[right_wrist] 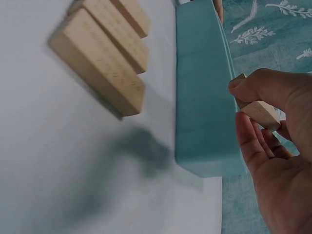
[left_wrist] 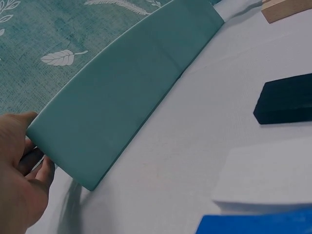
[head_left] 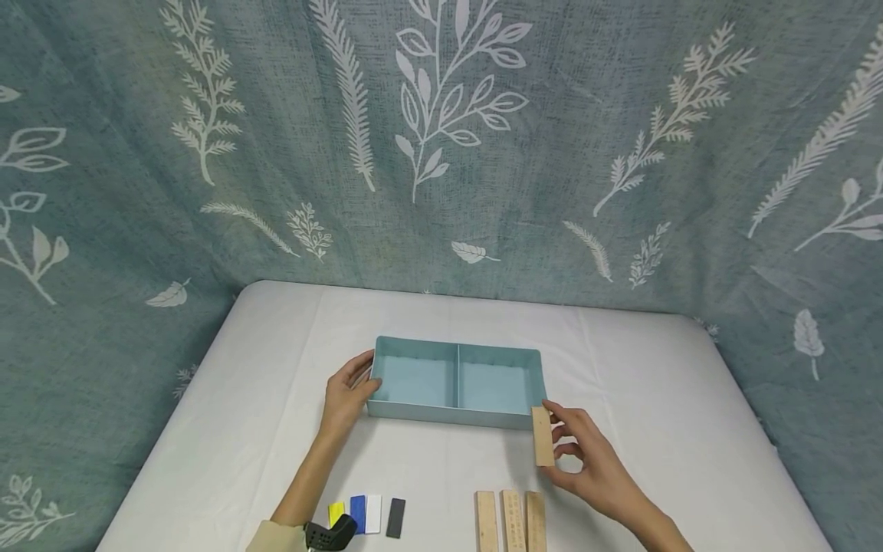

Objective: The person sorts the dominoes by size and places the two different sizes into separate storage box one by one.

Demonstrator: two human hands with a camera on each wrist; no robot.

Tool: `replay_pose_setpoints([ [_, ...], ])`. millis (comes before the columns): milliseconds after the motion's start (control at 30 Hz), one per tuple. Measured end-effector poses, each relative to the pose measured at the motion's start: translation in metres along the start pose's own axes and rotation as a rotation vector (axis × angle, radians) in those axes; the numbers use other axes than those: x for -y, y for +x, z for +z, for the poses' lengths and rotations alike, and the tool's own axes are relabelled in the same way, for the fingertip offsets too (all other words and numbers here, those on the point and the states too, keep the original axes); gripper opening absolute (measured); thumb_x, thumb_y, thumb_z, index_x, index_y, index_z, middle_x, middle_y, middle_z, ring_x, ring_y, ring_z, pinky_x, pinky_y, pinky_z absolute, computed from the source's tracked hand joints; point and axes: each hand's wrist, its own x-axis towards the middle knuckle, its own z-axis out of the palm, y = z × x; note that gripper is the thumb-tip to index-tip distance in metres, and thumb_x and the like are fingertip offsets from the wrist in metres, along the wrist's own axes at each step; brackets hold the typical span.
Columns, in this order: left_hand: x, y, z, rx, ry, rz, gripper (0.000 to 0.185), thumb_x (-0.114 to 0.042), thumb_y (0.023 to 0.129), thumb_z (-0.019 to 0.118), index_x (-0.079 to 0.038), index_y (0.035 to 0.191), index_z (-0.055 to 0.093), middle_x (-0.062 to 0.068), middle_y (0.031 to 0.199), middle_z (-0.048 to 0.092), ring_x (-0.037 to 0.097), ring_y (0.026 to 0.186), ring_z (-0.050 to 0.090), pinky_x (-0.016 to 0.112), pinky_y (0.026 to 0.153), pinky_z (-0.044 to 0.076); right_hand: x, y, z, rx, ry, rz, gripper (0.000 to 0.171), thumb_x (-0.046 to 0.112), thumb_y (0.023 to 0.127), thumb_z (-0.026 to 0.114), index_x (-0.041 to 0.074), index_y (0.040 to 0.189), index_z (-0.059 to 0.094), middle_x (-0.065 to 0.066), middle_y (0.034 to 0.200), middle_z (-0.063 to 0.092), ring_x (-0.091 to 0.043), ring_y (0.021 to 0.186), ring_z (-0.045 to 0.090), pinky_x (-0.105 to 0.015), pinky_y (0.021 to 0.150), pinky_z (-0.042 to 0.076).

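A light blue two-compartment tray (head_left: pixel 448 415) stands on the white table, both compartments bare inside. My left hand (head_left: pixel 347 392) grips its left end, thumb over the rim and fingers along the outer side. In the left wrist view the tray's long front wall (left_wrist: pixel 112 92) stretches away from that hand. My right hand (head_left: pixel 586 460) pinches a pale wooden block (head_left: pixel 543 437) by its ends between thumb and fingers. The block is held up at the tray's front right corner, overlapping it in the head view. In the right wrist view, the thumb partly covers the block (right_wrist: pixel 263 114).
Three similar wooden blocks (head_left: pixel 512 521) lie side by side at the front. Left of them are a black block (head_left: pixel 396 518), a white block (head_left: pixel 373 514), a blue block (head_left: pixel 358 514) and a yellow block (head_left: pixel 336 512). A patterned curtain (head_left: pixel 441 230) hangs behind the table.
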Motion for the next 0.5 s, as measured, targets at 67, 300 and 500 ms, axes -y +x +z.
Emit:
replay_pose_setpoints([
  [67, 0.000, 0.000, 0.000, 0.001, 0.001, 0.000, 0.053, 0.008, 0.089, 0.062, 0.008, 0.139, 0.048, 0.025, 0.145, 0.046, 0.035, 0.137, 0.042, 0.027, 0.106, 0.040, 0.002, 0.008, -0.001, 0.009, 0.011, -0.020, 0.103, -0.019, 0.062, 0.084, 0.010, 0.150, 0.039, -0.007, 0.121, 0.047, -0.015, 0.097, 0.056, -0.026, 0.072, 0.058],
  [300, 0.000, 0.000, -0.001, -0.006, -0.002, -0.005, 0.051, 0.007, 0.089, 0.062, 0.005, 0.139, 0.050, 0.023, 0.145, 0.047, 0.034, 0.137, 0.042, 0.026, 0.106, 0.041, 0.004, 0.036, -0.001, 0.059, 0.074, -0.046, 0.097, -0.016, 0.069, 0.082, 0.008, 0.151, 0.037, -0.012, 0.122, 0.047, -0.021, 0.099, 0.056, -0.027, 0.076, 0.058],
  [500, -0.006, -0.002, 0.001, 0.000, -0.002, -0.010, 0.052, 0.009, 0.088, 0.061, 0.008, 0.139, 0.048, 0.026, 0.145, 0.045, 0.035, 0.137, 0.042, 0.029, 0.107, 0.040, 0.000, 0.061, 0.004, 0.065, 0.085, 0.026, 0.089, -0.009, 0.074, 0.082, 0.005, 0.150, 0.037, -0.015, 0.122, 0.047, -0.024, 0.096, 0.055, -0.036, 0.078, 0.058],
])
